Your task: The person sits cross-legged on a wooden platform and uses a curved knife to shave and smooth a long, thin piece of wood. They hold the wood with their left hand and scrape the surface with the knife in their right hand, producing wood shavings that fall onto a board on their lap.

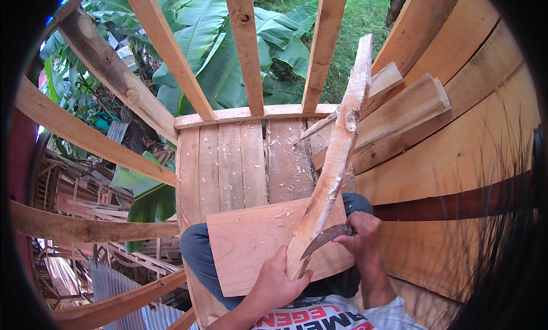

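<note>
A long, rough, slightly crooked piece of wood (331,173) slants up and away from my lap toward the far right. Its near end is gripped by my left hand (281,278), the thumb lying along one side. My right hand (363,233) is wrapped round the handle of a curved knife (327,238), held just right of the wood. The dark hooked blade points left, its tip by the wood's edge above my left hand; whether it touches cannot be made out. Beneath both, a flat wooden board (245,238) rests across my legs.
Pale shavings are scattered over the plank floor (228,164) ahead. Cut lumber (399,110) leans at the right, against a plank wall (456,159). Wooden slats (245,44) form an open railing in front and left. Banana leaves (211,50) and corrugated metal sheets (114,287) lie beyond.
</note>
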{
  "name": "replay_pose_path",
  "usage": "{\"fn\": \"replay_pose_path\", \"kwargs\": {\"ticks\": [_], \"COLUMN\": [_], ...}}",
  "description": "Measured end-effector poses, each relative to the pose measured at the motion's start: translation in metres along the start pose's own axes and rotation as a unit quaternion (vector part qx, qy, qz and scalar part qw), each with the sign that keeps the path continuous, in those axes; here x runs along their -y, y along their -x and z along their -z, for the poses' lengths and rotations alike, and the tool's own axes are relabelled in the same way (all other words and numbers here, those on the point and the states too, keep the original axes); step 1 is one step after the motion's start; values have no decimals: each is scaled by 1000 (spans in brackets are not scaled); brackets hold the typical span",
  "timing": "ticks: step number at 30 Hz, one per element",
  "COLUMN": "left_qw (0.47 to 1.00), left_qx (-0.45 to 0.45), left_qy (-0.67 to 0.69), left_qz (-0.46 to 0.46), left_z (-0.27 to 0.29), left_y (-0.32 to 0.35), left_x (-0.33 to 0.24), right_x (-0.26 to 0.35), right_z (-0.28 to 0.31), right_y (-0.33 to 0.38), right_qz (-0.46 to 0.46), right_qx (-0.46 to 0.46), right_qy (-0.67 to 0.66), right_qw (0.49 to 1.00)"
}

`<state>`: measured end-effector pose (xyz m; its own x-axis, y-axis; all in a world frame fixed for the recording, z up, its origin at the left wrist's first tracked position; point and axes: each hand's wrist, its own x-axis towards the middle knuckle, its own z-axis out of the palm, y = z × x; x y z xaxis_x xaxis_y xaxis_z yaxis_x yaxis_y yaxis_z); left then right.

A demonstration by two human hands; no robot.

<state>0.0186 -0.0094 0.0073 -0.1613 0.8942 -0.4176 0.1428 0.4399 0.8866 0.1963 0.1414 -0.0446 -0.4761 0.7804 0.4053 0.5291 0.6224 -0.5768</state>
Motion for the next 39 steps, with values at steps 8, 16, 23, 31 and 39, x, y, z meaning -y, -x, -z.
{"fn": "replay_pose_path", "kwargs": {"ticks": [8,16,23,31,39], "left_qw": [984,891,868,939,980], "left_qx": [44,13,-28,-117,-16], "left_qy": [169,449,488,315,165], "left_qz": [-19,56,90,72,110], "left_z": [1,47,80,70,39], "left_y": [15,-2,6,12,6], "left_x": [16,26,46,36,26], "right_x": [10,24,38,34,31], "right_z": [9,7,-34,-29,-12], "right_y": [-26,-5,-7,1,-2], "right_qz": [-47,-157,-104,-65,-60], "right_qx": [24,237,300,283,195], "right_qy": [12,-66,-33,-120,-69], "right_qw": [999,956,948,949,976]}}
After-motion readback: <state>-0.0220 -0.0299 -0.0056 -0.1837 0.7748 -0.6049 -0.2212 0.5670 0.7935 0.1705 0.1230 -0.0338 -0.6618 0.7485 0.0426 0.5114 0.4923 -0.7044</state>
